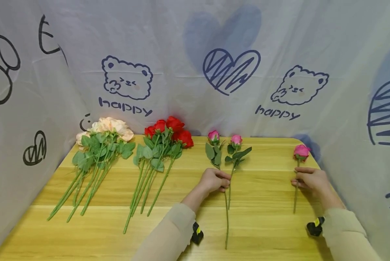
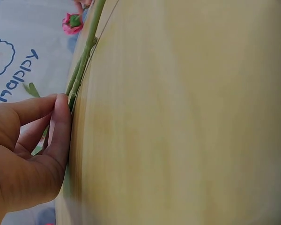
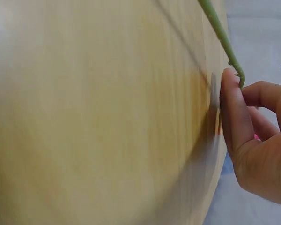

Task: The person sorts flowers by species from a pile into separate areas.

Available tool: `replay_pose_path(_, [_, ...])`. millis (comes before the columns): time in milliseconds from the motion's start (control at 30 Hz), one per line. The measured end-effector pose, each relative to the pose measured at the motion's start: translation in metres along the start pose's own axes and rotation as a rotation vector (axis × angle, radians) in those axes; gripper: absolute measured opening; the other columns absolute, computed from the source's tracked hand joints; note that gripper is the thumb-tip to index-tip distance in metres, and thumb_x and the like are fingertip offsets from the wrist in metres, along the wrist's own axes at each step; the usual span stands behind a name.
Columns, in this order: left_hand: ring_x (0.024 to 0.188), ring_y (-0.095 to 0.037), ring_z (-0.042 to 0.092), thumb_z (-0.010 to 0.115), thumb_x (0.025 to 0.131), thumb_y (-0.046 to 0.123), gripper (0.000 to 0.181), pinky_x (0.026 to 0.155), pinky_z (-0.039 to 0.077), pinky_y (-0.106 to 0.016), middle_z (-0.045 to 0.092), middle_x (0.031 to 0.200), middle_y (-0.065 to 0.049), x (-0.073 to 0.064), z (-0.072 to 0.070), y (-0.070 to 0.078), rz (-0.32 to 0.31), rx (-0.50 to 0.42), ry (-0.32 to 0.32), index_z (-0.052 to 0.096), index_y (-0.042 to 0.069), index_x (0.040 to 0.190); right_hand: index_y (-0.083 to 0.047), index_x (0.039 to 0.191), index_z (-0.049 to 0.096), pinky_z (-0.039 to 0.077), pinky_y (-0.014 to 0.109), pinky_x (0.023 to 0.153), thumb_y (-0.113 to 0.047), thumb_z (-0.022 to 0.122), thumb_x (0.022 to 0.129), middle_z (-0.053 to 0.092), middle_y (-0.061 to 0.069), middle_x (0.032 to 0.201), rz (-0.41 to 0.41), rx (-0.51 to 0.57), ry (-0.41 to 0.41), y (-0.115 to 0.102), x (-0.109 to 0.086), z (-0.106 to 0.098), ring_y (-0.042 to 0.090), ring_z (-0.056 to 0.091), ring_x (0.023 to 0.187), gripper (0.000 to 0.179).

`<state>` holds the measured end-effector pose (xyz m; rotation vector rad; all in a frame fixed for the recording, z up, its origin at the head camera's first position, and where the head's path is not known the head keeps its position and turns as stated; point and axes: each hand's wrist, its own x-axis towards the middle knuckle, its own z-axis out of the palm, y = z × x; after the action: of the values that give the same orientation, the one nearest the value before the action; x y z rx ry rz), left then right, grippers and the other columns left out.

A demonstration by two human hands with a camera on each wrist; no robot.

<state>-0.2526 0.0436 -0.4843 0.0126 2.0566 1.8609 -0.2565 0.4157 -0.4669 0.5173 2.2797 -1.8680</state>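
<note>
In the head view my left hand is low over the table, thumb and fingertips pinching the long stem of a pink rose. A second pink rose lies just to its right, its stem passing close by the fingertips. Farther right, my right hand pinches the stem of another pink rose, bloom toward the back. The right wrist view shows that green stem running out from between thumb and finger, raised above its shadow.
Red roses lie in a bunch left of centre, with a bunch of cream-coloured flowers farther left. All rest on a wooden table. A pale printed curtain hangs around the back and sides.
</note>
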Motion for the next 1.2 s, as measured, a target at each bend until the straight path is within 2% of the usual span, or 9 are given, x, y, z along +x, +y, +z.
replay_pose_path(100, [0.074,-0.019,0.072,0.074,0.091,-0.007,0.016,0.063,0.062,-0.027,0.075,0.089,-0.012,0.000,0.000,-0.001,0.002,-0.020,0.008,0.078,-0.005,0.106,-0.004,0.135,0.066,0.062,0.024,0.068,0.004,0.058,0.099,0.075,-0.001,0.080,-0.040,0.110,0.003,0.001,-0.006,0.008,0.011,0.075,0.070,0.037])
replay_pose_path(167, [0.075,-0.021,0.072,0.073,0.092,-0.006,0.016,0.064,0.062,-0.028,0.074,0.090,-0.012,0.000,-0.001,-0.001,0.008,-0.033,0.015,0.078,-0.005,0.107,-0.020,0.117,0.076,0.062,0.023,0.068,0.004,0.059,0.100,0.075,-0.002,0.082,-0.063,0.189,0.014,-0.002,-0.010,0.015,0.010,0.076,0.072,0.034])
replay_pose_path(267, [0.076,-0.021,0.071,0.073,0.093,-0.002,0.016,0.065,0.063,-0.029,0.073,0.091,-0.013,-0.002,-0.002,0.000,0.013,-0.059,0.024,0.076,-0.005,0.109,-0.033,0.098,0.077,0.061,0.021,0.068,0.002,0.060,0.101,0.077,-0.003,0.084,-0.105,0.271,0.024,-0.008,-0.019,0.028,0.010,0.076,0.075,0.040])
replay_pose_path(333, [0.076,-0.021,0.070,0.072,0.095,0.000,0.016,0.066,0.063,-0.029,0.073,0.093,-0.012,-0.004,-0.002,0.001,0.023,-0.077,0.032,0.075,-0.005,0.110,-0.033,0.097,0.077,0.061,0.020,0.068,0.002,0.061,0.101,0.077,-0.004,0.086,-0.137,0.320,0.034,-0.013,-0.025,0.039,0.010,0.076,0.077,0.039])
replay_pose_path(467, [0.079,-0.022,0.069,0.072,0.095,0.002,0.019,0.068,0.063,-0.033,0.071,0.095,-0.012,-0.010,-0.001,0.005,0.063,-0.123,0.054,0.074,-0.005,0.113,-0.023,0.110,0.077,0.062,0.023,0.077,0.006,0.062,0.100,0.072,-0.006,0.103,-0.193,0.456,0.026,-0.022,-0.039,0.064,0.012,0.077,0.084,0.033])
replay_pose_path(600, [0.084,-0.025,0.070,0.071,0.097,0.003,0.022,0.073,0.064,-0.041,0.069,0.099,-0.011,-0.020,0.001,0.012,0.135,-0.126,0.046,0.074,-0.004,0.117,-0.017,0.122,0.074,0.062,0.026,0.082,0.007,0.061,0.100,0.064,-0.004,0.118,-0.219,0.503,0.034,-0.030,-0.050,0.088,0.012,0.077,0.088,0.034])
replay_pose_path(767, [0.085,-0.028,0.071,0.070,0.099,0.009,0.019,0.073,0.064,-0.044,0.072,0.101,-0.009,-0.033,0.007,0.022,0.202,-0.025,-0.012,0.076,0.002,0.116,-0.010,0.133,0.069,0.062,0.028,0.082,0.009,0.061,0.099,0.059,-0.001,0.130,-0.233,0.505,0.061,-0.039,-0.059,0.118,0.013,0.077,0.085,0.039])
replay_pose_path(967, [0.086,-0.034,0.072,0.072,0.099,0.017,0.022,0.069,0.062,-0.038,0.075,0.101,-0.004,-0.044,0.011,0.028,0.234,0.117,-0.082,0.076,0.005,0.117,-0.002,0.144,0.061,0.062,0.031,0.086,0.009,0.061,0.100,0.053,0.003,0.143,-0.261,0.493,0.031,-0.044,-0.068,0.152,0.013,0.076,0.085,0.045])
replay_pose_path(1200, [0.087,-0.022,0.074,0.076,0.094,0.010,0.016,0.070,0.058,-0.026,0.076,0.109,-0.006,-0.051,0.011,0.027,0.278,0.154,-0.108,0.079,0.004,0.109,-0.008,0.132,0.070,0.060,0.039,0.091,0.012,0.060,0.098,0.055,0.007,0.141,-0.306,0.520,-0.016,-0.042,-0.073,0.182,0.016,0.076,0.087,0.041])
